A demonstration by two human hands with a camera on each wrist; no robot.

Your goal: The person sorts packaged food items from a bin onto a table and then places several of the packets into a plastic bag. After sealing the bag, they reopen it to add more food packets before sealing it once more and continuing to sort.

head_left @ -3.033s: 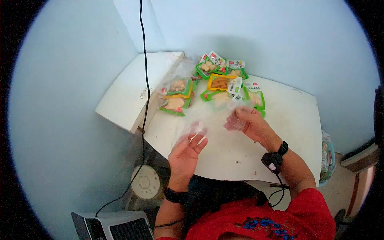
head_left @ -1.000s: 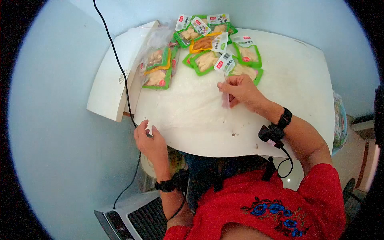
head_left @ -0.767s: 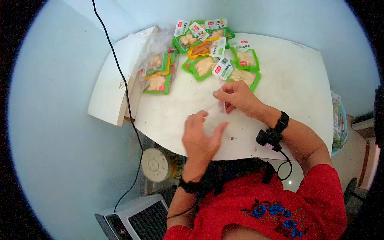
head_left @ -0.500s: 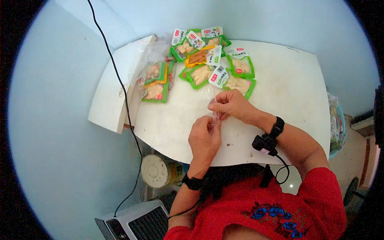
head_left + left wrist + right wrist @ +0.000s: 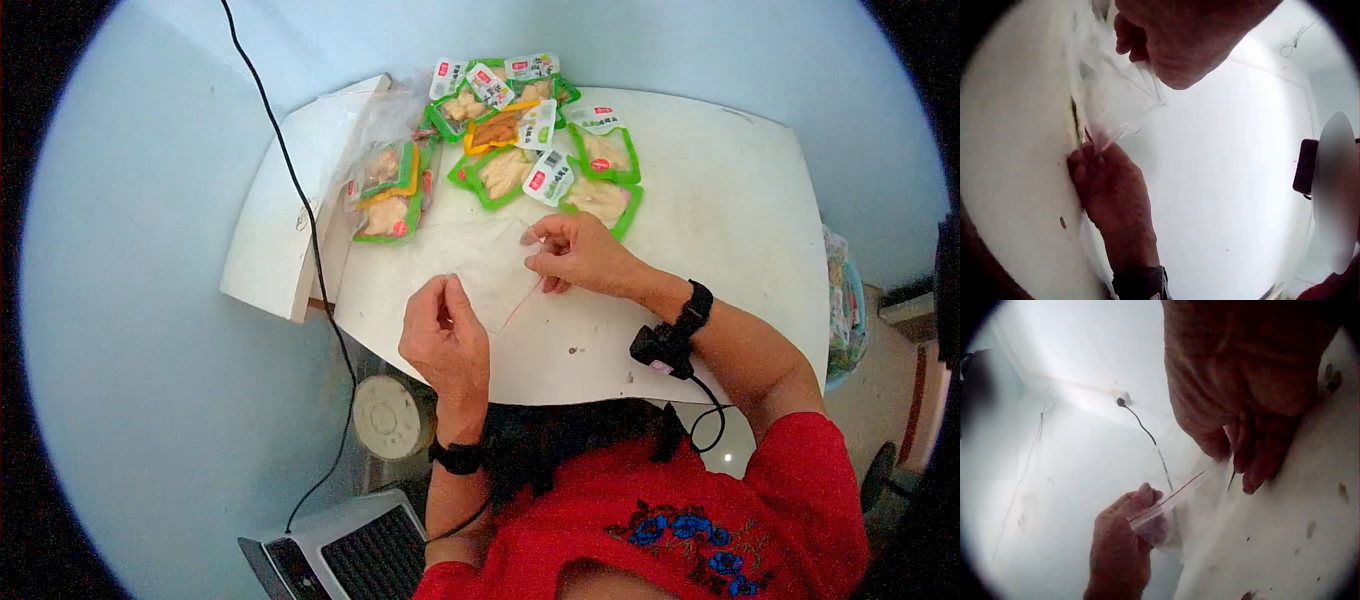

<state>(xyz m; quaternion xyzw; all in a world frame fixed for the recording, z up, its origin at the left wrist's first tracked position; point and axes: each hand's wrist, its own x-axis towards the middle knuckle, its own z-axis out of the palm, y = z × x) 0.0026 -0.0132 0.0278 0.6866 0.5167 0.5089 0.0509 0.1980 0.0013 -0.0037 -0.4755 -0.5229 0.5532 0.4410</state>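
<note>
A clear zip bag (image 5: 478,262) with a red line along one edge is stretched between the two hands, low over the white table. My right hand (image 5: 585,255) pinches it near one end of that edge, thumb against fingers. Farther left, the left hand (image 5: 445,340) has thumb and forefinger together at the bag's other side. From the right wrist, the red-lined bag edge (image 5: 1175,499) runs from the right fingers across the left hand (image 5: 1121,540). In the left wrist view the clear film (image 5: 1113,90) hangs between both hands.
Several green-edged food packets (image 5: 600,200) and a yellow-edged one (image 5: 495,128) lie behind the hands. More packets (image 5: 385,215) sit in clear plastic at the left, beside a raised white board (image 5: 275,225). A black cable (image 5: 300,185) hangs at left; a round-lidded bin (image 5: 388,418) stands below.
The left hand swung out left, came in to meet the right hand, then drew left again, spreading the bag. The right hand keeps its pinch. The packets stay in place while the view shifts.
</note>
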